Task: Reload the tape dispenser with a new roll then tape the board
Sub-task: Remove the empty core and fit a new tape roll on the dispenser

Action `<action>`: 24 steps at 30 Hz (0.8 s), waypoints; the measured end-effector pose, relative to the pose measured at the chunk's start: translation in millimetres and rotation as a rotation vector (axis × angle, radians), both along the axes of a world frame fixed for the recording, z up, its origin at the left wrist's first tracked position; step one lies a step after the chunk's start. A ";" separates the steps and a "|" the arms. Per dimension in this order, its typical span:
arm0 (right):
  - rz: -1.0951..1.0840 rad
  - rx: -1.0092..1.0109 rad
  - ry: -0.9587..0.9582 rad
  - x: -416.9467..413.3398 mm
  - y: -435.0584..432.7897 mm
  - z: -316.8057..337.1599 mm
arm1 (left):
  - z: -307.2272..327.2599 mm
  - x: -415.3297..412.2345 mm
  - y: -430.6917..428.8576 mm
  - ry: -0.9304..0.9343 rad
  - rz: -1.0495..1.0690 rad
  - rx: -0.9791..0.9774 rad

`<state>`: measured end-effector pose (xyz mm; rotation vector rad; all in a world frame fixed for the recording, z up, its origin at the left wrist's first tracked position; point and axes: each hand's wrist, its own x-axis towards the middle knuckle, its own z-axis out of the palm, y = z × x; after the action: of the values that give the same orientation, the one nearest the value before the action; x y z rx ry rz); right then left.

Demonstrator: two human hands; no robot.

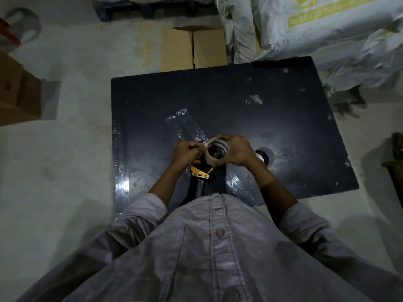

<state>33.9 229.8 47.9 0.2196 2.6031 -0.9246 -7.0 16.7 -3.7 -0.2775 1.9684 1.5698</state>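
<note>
Flat on the floor [76,149]: board [239,110]. Over the middle of its near edge: tape dispenser [199,174] with roll [218,142], left hand [186,152] and right hand [236,152] flanking. Just right, on the board: second roll [262,157]. Beyond the far edge: cardboard box [192,49].

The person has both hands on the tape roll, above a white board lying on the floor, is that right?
Not quite. The head view shows the board is black, not white. The rest holds: the left hand and right hand are both on the tape roll, above the board lying on the floor.
</note>
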 end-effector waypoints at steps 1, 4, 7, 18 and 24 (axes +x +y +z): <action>-0.019 -0.037 -0.013 -1.6 5.7 2.4 | -0.5 0.9 -1.4 -0.027 0.038 0.030; -0.061 -0.107 -0.018 -1.0 15.9 7.1 | -0.7 1.8 -6.0 -0.094 0.149 0.111; -0.039 -0.075 0.023 6.1 9.8 6.2 | -1.1 0.3 -7.4 -0.111 0.169 0.137; 0.058 0.078 0.126 17.2 -11.5 -3.9 | -1.1 10.8 -5.5 0.024 0.038 0.033; 0.021 0.118 0.110 15.7 -15.9 -13.5 | -6.3 7.6 9.7 0.111 0.064 -0.157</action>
<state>49.6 213.9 34.4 0.1767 2.7592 -0.7980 0.6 26.3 -10.0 -0.3254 2.1933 1.5006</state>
